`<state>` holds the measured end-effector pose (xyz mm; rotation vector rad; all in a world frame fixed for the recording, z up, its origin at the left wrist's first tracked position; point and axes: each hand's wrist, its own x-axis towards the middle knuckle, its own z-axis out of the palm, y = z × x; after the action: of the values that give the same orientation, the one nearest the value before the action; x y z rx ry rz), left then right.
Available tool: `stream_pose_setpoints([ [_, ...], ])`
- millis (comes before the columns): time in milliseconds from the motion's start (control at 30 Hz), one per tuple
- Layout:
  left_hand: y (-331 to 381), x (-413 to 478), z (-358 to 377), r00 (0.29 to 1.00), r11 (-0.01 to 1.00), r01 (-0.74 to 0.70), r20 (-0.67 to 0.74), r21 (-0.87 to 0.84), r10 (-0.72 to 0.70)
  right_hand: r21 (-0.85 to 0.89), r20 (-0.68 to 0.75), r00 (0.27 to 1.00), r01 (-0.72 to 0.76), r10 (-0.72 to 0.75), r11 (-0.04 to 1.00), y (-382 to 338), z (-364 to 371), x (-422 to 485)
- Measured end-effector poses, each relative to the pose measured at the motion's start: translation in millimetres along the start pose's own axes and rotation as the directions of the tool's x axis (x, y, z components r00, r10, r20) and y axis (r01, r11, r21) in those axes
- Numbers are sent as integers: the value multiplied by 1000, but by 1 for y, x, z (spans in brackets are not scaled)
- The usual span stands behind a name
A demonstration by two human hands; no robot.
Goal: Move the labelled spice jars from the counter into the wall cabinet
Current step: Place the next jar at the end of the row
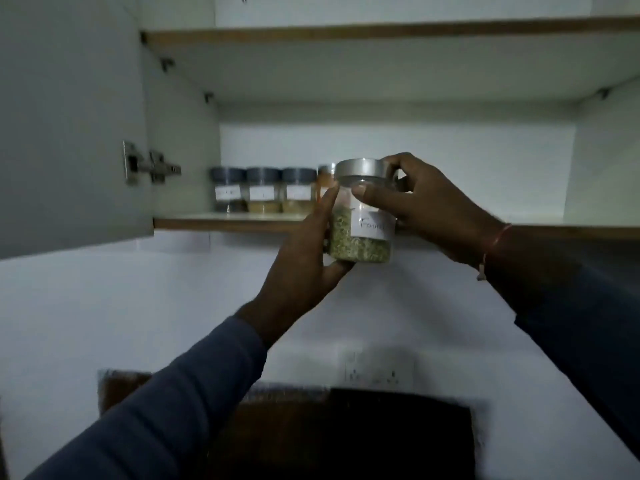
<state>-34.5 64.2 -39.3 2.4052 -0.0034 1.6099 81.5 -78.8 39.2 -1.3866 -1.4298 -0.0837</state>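
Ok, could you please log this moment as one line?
left hand, right hand: hold fennel jar | jar: at shelf edge | three jars shelved

A jar point(360, 233) is held before the front edge of the lower shelf point(225, 223), with the left hand point(304, 258) at its left side and base and the right hand point(422, 206) around its lid. A row of jars point(263, 190) stands on the shelf's left part, the rightmost partly behind the held one. The open cabinet door point(69, 116) hangs at the far left.

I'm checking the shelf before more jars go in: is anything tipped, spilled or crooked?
Nothing stands out. Three dark-lidded jars stand upright in a row on the shelf; the fennel jar, lid on, is upright between the left hand and right hand.
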Motion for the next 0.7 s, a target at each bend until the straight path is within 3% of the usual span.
stream_pose_setpoints([
  [100, -14, 49, -3, 999, 993, -49, 1, 104, 49, 34, -27, 1000, 2, -1, 999, -4, -11, 42],
  [200, -36, 80, 3, 1000, 964, -18, 29, 266, 11, 8, -107, 994, 5, -4, 1000, 8, -11, 78],
  [333, -65, 97, 21, 928, 922, 208, 232, 328, -292, -176, -172, 984, 6, -37, 984, 38, 4, 103],
  [400, -72, 99, 25, 900, 896, 263, 243, 358, -361, -173, -200, 980, -32, -4, 984, 51, 11, 112],
  [467, -73, 101, 23, 896, 890, 258, 251, 376, -366, -180, -206, 978, -63, 25, 982, 62, 10, 123],
  [567, -71, 98, 27, 923, 870, 139, 257, 473, -287, -284, -171, 984, -100, 52, 954, 81, 5, 138],
  [700, -78, 98, 41, 959, 747, 28, 194, 664, -208, -480, -150, 984, -156, 95, 863, 105, 1, 171],
])
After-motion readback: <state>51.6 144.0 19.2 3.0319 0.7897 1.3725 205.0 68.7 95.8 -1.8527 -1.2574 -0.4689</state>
